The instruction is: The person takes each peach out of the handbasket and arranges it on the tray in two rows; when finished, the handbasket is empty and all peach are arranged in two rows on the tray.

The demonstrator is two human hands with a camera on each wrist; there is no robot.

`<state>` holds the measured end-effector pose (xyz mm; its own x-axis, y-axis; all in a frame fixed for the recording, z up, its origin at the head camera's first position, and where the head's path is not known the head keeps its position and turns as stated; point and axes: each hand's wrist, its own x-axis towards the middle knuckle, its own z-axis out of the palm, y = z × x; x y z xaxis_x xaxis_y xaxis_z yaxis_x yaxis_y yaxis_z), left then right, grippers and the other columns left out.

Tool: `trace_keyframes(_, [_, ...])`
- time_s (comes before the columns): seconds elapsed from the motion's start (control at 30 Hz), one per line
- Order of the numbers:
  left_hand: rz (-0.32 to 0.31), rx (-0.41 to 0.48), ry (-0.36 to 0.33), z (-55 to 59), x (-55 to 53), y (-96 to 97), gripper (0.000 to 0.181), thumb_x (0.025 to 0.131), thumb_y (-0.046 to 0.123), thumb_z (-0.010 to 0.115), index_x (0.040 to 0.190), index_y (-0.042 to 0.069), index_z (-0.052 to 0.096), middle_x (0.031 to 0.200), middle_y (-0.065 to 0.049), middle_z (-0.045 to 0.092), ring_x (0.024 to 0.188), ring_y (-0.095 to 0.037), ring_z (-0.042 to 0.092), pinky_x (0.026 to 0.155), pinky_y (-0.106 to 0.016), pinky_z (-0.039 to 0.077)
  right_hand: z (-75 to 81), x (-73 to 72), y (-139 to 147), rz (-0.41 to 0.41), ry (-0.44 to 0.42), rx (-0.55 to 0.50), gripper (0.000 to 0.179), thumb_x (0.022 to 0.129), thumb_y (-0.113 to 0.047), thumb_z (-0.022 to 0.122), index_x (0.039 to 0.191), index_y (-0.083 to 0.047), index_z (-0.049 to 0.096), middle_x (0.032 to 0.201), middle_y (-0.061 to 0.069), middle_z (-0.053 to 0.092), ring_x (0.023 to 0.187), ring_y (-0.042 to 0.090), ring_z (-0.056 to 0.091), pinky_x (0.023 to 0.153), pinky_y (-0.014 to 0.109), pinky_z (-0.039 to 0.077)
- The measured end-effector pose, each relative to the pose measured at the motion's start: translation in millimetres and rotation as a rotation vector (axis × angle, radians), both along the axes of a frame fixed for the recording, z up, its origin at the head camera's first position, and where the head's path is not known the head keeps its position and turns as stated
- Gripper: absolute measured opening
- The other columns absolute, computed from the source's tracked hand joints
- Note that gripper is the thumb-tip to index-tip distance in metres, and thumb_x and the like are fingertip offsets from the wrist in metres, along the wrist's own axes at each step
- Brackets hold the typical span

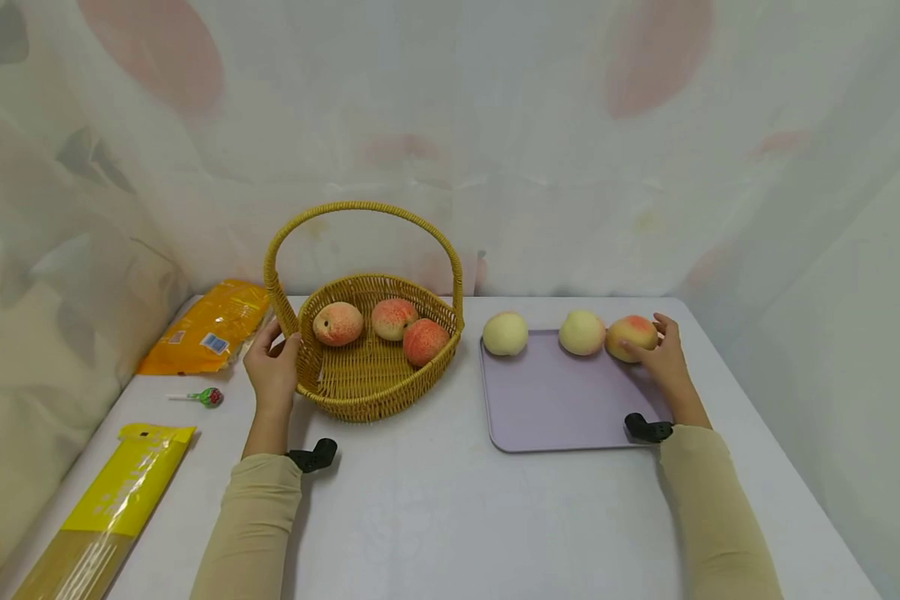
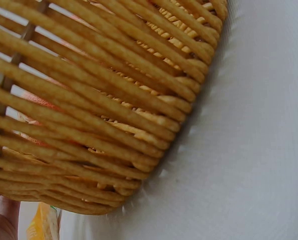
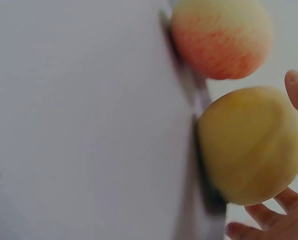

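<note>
My left hand [image 1: 273, 367] holds the left side of a yellow wicker basket [image 1: 367, 408], thumb on the near side and fingers by the handle's foot. Three red-speckled peaches lie inside, one peach [image 1: 338, 323] at the left and two together at the right. In the left wrist view the woven wall [image 2: 98, 110] covers most of that hand. At the right, my right hand [image 1: 663, 354] has thumb and fingers around a yellow-orange peach [image 3: 251, 145] at the back right corner of a lilac tray [image 1: 562, 400]. Beside it sits a pale peach [image 1: 581, 332]; another pale peach [image 1: 506, 334] is at the tray's back left corner.
An orange packet [image 1: 210, 329], a lollipop [image 1: 208, 397] and a yellow-topped pack of noodles [image 1: 112, 500] lie along the table's left side. A patterned curtain [image 1: 420, 100] hangs behind the white table [image 1: 435, 517], close to the basket's handle.
</note>
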<state>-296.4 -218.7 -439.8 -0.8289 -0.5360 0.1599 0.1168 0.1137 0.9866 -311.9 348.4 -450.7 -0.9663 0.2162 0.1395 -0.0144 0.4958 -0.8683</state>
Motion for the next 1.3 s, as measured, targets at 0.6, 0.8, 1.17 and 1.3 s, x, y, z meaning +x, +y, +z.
trace_keyframes(0.6, [-0.007,0.025,-0.016,1.0,0.6,-0.6,0.039,0.09,0.018,0.06,0.128,0.019,0.056,0.128,-0.004,0.053,0.108,-0.022,0.053,0.092,-0.036,0.046,60.6,23.2,-59.1,0.015,0.26,-0.189,0.071,0.082,-0.012,0.069,0.14,-0.003,0.029,0.141,0.018,0.031,0.131,0.031,0.029,0.105,0.046,0.029])
trace_keyframes(0.8, [-0.009,0.023,-0.015,0.4,0.8,-0.2,0.038,0.09,0.018,0.06,0.127,0.018,0.057,0.128,-0.004,0.053,0.105,-0.019,0.054,0.09,-0.034,0.047,68.3,27.9,-101.9,0.186,0.346,-0.338,0.057,0.083,-0.001,0.065,0.133,0.004,0.038,0.136,0.02,0.038,0.123,0.025,0.04,0.097,0.03,0.04])
trace_keyframes(1.17, [-0.003,0.001,0.007,0.1,0.4,-2.7,0.037,0.09,0.017,0.06,0.126,0.016,0.058,0.126,-0.004,0.055,0.102,-0.02,0.054,0.084,-0.026,0.048,69.1,28.3,-187.5,0.505,0.362,-0.393,0.043,0.083,0.005,0.063,0.123,0.008,0.046,0.124,0.025,0.048,0.115,0.035,0.047,0.089,0.025,0.046])
trace_keyframes(1.3, [-0.004,0.004,0.012,-0.2,2.0,-0.6,0.036,0.089,0.016,0.06,0.126,0.015,0.059,0.126,-0.005,0.055,0.101,-0.02,0.055,0.079,-0.021,0.048,76.8,32.8,-213.0,0.559,0.304,-0.349,0.04,0.084,0.005,0.062,0.121,0.011,0.047,0.123,0.029,0.048,0.115,0.039,0.047,0.092,0.033,0.045])
